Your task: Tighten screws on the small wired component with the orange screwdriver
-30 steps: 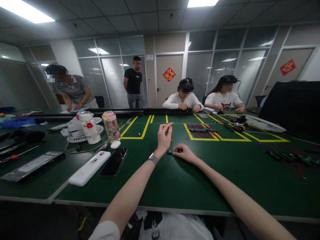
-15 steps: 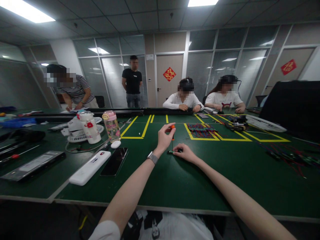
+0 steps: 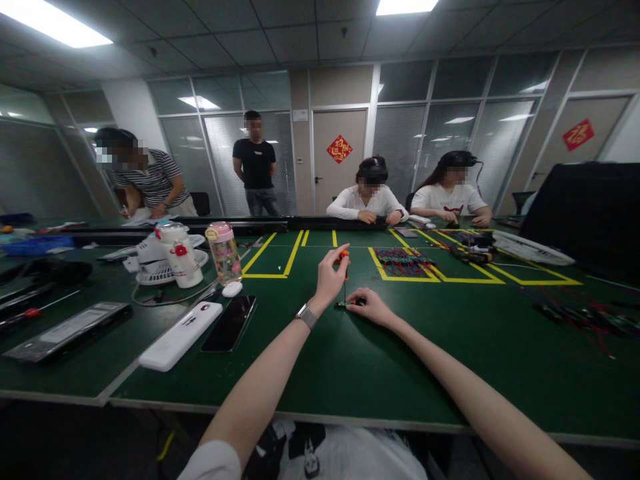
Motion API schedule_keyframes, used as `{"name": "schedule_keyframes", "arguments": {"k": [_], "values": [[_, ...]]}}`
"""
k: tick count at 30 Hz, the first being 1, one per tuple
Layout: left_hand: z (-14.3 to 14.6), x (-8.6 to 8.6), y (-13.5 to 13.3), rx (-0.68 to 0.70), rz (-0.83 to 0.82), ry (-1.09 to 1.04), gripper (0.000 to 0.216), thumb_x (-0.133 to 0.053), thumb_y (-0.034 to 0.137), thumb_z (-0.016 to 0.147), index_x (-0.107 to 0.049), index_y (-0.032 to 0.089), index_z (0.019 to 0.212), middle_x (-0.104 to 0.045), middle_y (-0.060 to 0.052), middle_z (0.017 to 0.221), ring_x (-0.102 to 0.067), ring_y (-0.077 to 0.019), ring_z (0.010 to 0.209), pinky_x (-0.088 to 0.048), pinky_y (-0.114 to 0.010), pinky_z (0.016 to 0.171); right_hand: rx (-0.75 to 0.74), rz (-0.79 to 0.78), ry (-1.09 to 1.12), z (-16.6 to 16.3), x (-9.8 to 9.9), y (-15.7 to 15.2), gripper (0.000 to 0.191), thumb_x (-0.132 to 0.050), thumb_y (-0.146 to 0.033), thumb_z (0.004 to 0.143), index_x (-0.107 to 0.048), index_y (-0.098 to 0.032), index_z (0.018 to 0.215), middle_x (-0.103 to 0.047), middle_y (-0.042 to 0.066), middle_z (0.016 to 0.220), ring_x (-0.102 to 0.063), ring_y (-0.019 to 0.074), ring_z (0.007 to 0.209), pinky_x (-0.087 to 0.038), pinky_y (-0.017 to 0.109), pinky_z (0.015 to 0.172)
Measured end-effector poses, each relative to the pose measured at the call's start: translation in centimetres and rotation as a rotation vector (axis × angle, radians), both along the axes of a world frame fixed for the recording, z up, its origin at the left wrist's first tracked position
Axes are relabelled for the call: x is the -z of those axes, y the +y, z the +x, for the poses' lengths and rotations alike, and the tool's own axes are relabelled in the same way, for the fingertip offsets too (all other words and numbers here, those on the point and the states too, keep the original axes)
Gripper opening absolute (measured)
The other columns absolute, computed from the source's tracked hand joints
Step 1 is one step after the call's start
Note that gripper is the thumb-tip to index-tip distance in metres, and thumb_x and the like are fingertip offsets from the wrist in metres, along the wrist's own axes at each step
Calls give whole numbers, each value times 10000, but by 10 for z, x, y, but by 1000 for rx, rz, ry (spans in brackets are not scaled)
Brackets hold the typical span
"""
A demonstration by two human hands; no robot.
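Note:
Closed around an orange-handled screwdriver [image 3: 345, 256] is my left hand [image 3: 330, 275]; the tool stands upright with its thin shaft pointing down. Its tip meets a small dark green circuit board [image 3: 341, 305] on the green table. My right hand [image 3: 369, 306] pinches the right end of that board against the tabletop, so part of the board is hidden by the fingers. A small black piece shows beside the right fingertips, too small to name.
Left of my arm lie a black phone [image 3: 229, 324], a white power bank [image 3: 181, 335] and a pink-lidded bottle [image 3: 224, 252]. Wired boards [image 3: 406, 261] are heaped inside yellow tape, with more wires [image 3: 590, 313] at right. Several people are across the table [image 3: 350, 387].
My left fingers have shifted slightly on the screwdriver handle. The right hand and the board stay put. A standing person at the back has moved a little to the left.

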State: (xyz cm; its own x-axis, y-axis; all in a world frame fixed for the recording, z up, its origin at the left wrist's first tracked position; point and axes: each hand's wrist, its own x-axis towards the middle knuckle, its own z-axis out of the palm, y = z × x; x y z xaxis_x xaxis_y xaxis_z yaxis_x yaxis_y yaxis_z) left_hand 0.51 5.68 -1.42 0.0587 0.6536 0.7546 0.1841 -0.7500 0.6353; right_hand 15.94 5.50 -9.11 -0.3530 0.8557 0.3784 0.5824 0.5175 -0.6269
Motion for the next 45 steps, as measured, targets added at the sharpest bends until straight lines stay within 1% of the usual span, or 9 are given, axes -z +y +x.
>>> {"name": "schedule_keyframes", "arguments": {"k": [4,11,19,22,26,32,36,41,45], "values": [[-1,-2,-3,-141,79,59,281,-638,295,809,-658,242,1084,-541,-25,906,-545,-135,810,-468,-261,781,-1,-5,0,0,0,1,156,-661,-258,714,-729,-168,821,-648,34,750,-578,180,753,-453,290,726],[-4,-1,-2,-95,49,50,333,-393,212,932,-593,231,1198,-560,-50,1035,-551,-146,977,-430,-266,890,16,-28,24,0,1,0,158,-671,-261,710,-726,-166,824,-652,40,774,-585,181,772,-457,300,748],[-3,0,-1,-72,21,29,349,-383,173,924,-580,214,1209,-606,-53,1020,-572,-146,915,-447,-275,844,18,-31,28,0,1,-1,161,-672,-275,711,-722,-173,825,-659,36,781,-584,185,788,-450,312,771],[-2,0,-1,-83,39,43,315,-464,218,903,-598,224,1188,-600,-45,954,-569,-138,819,-465,-265,772,18,-28,24,0,1,0,159,-673,-266,710,-723,-170,826,-656,39,778,-585,186,786,-452,309,762],[-1,-1,-2,-158,67,60,277,-587,284,843,-649,243,1110,-554,-29,900,-550,-131,781,-467,-264,767,25,-22,32,0,3,1,152,-684,-263,698,-722,-172,814,-657,34,767,-587,184,779,-455,307,759],[-2,1,0,-69,-6,29,353,-391,232,933,-571,239,1237,-627,-57,1054,-590,-150,916,-471,-284,832,28,-31,34,1,3,1,152,-681,-273,702,-722,-175,811,-661,34,778,-592,184,783,-455,308,763],[-2,3,2,-47,-3,-13,332,-435,238,916,-591,225,1209,-648,-67,1041,-608,-152,875,-493,-283,796,28,-41,39,0,1,0,154,-681,-263,698,-721,-163,808,-660,38,771,-594,187,774,-454,310,756],[-1,-1,-2,-153,73,20,240,-572,287,855,-666,221,1066,-583,-46,930,-581,-140,818,-484,-254,758,28,-46,45,-1,0,-1,156,-678,-268,697,-718,-156,799,-655,39,760,-590,186,764,-457,304,733],[-2,-2,-4,-124,64,26,290,-431,268,930,-643,226,1123,-597,-58,1000,-592,-150,924,-469,-269,838,27,-43,41,-1,0,-1,152,-679,-265,701,-717,-156,800,-657,41,764,-589,186,769,-456,307,744]]}}
